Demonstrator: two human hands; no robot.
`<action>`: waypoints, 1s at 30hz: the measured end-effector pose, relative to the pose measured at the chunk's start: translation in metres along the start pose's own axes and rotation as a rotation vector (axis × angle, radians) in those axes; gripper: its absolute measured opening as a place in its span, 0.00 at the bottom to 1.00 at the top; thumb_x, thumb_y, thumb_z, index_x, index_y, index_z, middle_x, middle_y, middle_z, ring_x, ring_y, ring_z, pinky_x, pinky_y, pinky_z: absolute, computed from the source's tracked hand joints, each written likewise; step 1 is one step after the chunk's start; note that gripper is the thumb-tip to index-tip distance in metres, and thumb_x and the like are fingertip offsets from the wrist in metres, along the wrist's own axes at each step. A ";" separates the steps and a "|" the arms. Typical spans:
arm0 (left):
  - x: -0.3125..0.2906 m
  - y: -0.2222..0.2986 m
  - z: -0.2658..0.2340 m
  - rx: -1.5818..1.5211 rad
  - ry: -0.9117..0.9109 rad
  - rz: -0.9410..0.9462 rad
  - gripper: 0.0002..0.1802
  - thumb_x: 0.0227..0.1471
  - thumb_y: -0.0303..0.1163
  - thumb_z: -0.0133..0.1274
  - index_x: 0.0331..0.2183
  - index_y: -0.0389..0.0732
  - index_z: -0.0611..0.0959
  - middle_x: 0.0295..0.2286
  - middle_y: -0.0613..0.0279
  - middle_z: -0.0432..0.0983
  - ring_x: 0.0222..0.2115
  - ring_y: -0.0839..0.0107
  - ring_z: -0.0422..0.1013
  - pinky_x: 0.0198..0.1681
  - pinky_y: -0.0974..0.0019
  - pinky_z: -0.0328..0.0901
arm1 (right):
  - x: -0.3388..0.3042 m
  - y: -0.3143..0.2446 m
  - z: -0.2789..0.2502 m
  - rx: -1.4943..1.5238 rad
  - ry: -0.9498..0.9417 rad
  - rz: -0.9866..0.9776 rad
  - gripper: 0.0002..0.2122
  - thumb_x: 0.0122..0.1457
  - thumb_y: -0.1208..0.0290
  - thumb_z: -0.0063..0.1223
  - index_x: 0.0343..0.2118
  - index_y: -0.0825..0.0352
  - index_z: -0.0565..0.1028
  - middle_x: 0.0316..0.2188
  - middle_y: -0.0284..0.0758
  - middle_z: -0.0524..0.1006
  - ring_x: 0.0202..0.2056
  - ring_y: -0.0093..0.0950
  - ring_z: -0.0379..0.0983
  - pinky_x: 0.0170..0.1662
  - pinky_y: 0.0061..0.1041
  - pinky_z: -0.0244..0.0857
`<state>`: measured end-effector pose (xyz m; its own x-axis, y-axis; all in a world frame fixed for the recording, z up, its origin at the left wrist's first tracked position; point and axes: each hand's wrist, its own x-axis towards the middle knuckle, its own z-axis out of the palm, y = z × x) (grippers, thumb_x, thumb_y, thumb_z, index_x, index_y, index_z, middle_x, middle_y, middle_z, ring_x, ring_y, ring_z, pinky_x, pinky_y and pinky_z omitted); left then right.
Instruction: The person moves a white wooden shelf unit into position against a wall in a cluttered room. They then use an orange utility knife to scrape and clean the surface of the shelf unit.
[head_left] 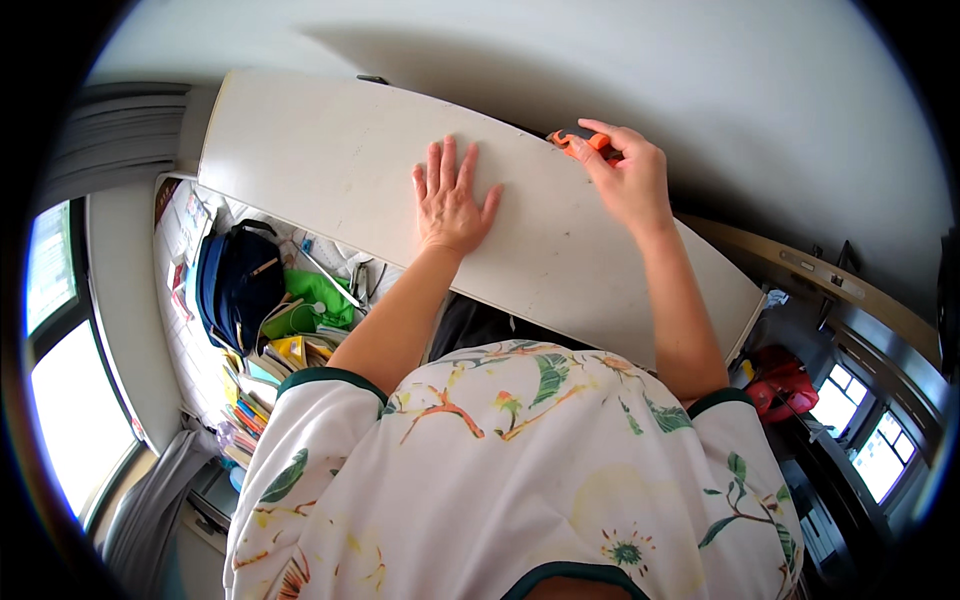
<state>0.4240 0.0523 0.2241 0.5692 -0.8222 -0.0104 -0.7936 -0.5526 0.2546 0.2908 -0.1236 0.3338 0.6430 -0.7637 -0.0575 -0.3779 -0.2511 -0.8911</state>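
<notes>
The orange-and-dark-grey hand tool (pixel 575 134) is at the far, wall-side edge of the white board (pixel 330 150), right of the board's middle; its exact type cannot be made out, since fingers cover part of it. Whether it bears on the edge itself cannot be confirmed.

Surface: the board is long, pale and smooth, with scattered small dark marks, and runs across in front of the person. A small dark piece (pixel 373 79) shows at its far edge, toward the left. Beyond is a plain pale wall (pixel 700 80) carrying a soft shadow.

Right hand (pixel 635 180): closed round the tool, thumb on the near side, index finger extended over the top. The tool lies at the fingertips, to the left of the palm.

Left hand (pixel 452 208): open, palm down on the board, fingers spread, grasping nothing; the tool is well apart from it, to the right and farther off.

Room, left: navy backpack (pixel 240 285), bright green bag (pixel 325 290) beside it, a bright window (pixel 85 420) and a grey curtain (pixel 150 510). Room, right: a red bag (pixel 780 385) below the board's end
</notes>
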 end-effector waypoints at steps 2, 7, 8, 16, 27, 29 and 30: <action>-0.001 0.000 0.000 -0.020 0.005 0.008 0.37 0.52 0.53 0.45 0.60 0.48 0.60 0.62 0.55 0.46 0.63 0.56 0.40 0.63 0.48 0.37 | -0.004 -0.013 -0.004 -0.065 0.015 -0.019 0.11 0.51 0.75 0.58 0.38 0.73 0.78 0.25 0.35 0.78 0.24 0.21 0.74 0.30 0.18 0.68; -0.003 -0.002 0.001 -0.037 0.021 -0.001 0.37 0.53 0.53 0.45 0.60 0.49 0.59 0.62 0.55 0.45 0.63 0.56 0.40 0.63 0.48 0.37 | -0.007 -0.045 -0.016 -0.063 -0.091 0.166 0.14 0.52 0.74 0.55 0.42 0.72 0.76 0.24 0.34 0.79 0.25 0.19 0.74 0.33 0.18 0.68; -0.004 -0.003 0.002 -0.038 0.022 -0.006 0.37 0.53 0.53 0.45 0.60 0.49 0.59 0.62 0.55 0.45 0.63 0.56 0.40 0.63 0.48 0.37 | -0.003 -0.040 -0.014 -0.184 -0.153 0.205 0.14 0.53 0.73 0.54 0.43 0.72 0.76 0.25 0.33 0.79 0.24 0.19 0.73 0.33 0.18 0.67; -0.003 -0.003 0.000 -0.058 0.037 0.005 0.37 0.53 0.54 0.44 0.60 0.49 0.59 0.62 0.55 0.46 0.63 0.56 0.41 0.63 0.48 0.37 | 0.000 0.005 0.005 -0.173 0.097 -0.172 0.10 0.51 0.72 0.57 0.36 0.66 0.78 0.22 0.29 0.76 0.20 0.18 0.68 0.27 0.18 0.64; -0.004 -0.002 -0.002 -0.039 0.015 -0.003 0.36 0.54 0.55 0.42 0.60 0.49 0.59 0.62 0.56 0.45 0.63 0.57 0.40 0.63 0.49 0.36 | -0.016 0.026 0.035 0.656 0.179 -0.145 0.03 0.55 0.78 0.49 0.26 0.66 0.68 0.28 0.36 0.74 0.30 0.25 0.68 0.36 0.24 0.65; -0.004 -0.002 -0.002 -0.030 0.018 -0.004 0.36 0.54 0.55 0.42 0.60 0.49 0.59 0.62 0.56 0.45 0.63 0.57 0.40 0.63 0.49 0.36 | -0.005 0.034 0.022 0.611 0.197 -0.215 0.06 0.59 0.74 0.43 0.25 0.68 0.67 0.25 0.36 0.73 0.29 0.26 0.69 0.35 0.25 0.66; -0.003 -0.002 -0.001 -0.027 0.019 -0.005 0.36 0.54 0.55 0.42 0.60 0.49 0.59 0.62 0.56 0.45 0.63 0.57 0.40 0.63 0.49 0.36 | 0.001 0.033 0.013 0.629 0.192 -0.272 0.07 0.60 0.73 0.43 0.26 0.68 0.67 0.25 0.36 0.73 0.29 0.26 0.69 0.35 0.25 0.67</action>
<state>0.4242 0.0566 0.2244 0.5773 -0.8165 0.0060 -0.7847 -0.5528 0.2804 0.2881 -0.1251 0.2980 0.5089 -0.8289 0.2322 0.2728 -0.1005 -0.9568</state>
